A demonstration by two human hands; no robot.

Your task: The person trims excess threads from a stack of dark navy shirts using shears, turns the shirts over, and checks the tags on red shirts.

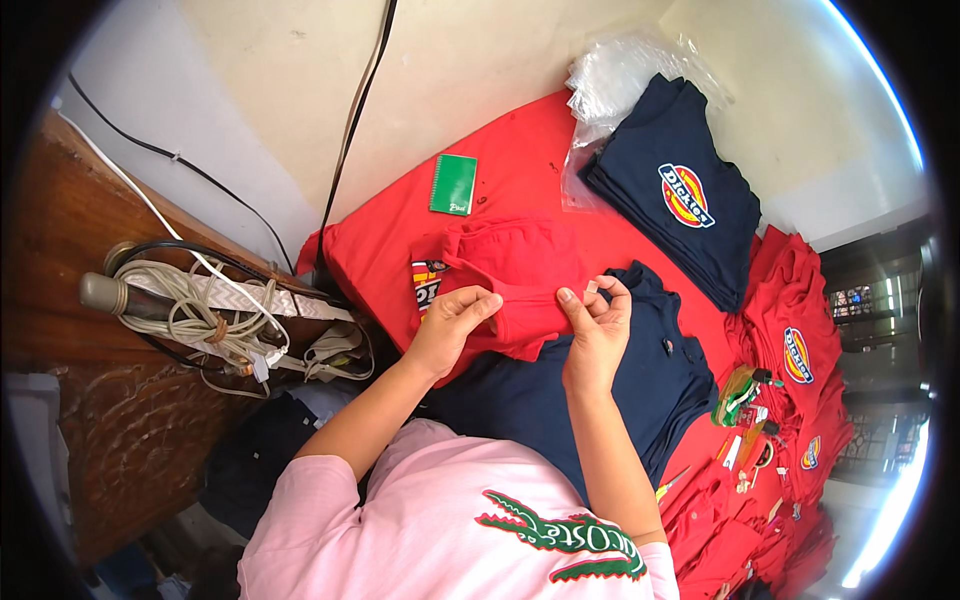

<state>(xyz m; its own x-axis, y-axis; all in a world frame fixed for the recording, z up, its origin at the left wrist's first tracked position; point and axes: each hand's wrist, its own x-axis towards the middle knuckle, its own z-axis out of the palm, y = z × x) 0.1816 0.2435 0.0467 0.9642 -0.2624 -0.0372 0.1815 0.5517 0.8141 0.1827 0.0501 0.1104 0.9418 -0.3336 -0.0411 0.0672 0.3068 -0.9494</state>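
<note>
A red shirt (525,255) is stretched between my two hands over the bed-like red surface, with part of a colourful printed patch showing at its left side. My left hand (448,328) pinches the near edge of the red fabric between thumb and fingers. On the other side, my right hand (597,335) pinches the same edge, and a small pale tag (591,288) shows by its fingertips. Under the red shirt and my right forearm lies a dark navy shirt (620,410), spread out and partly hidden.
Folded navy shirts (660,140) with a round emblem lie at the back right, beside clear plastic bags (625,85). A green notebook (454,184) rests further left. Red shirts (775,285) and small tools (738,402) occupy the right side. Bundled cables (195,318) hang at the left.
</note>
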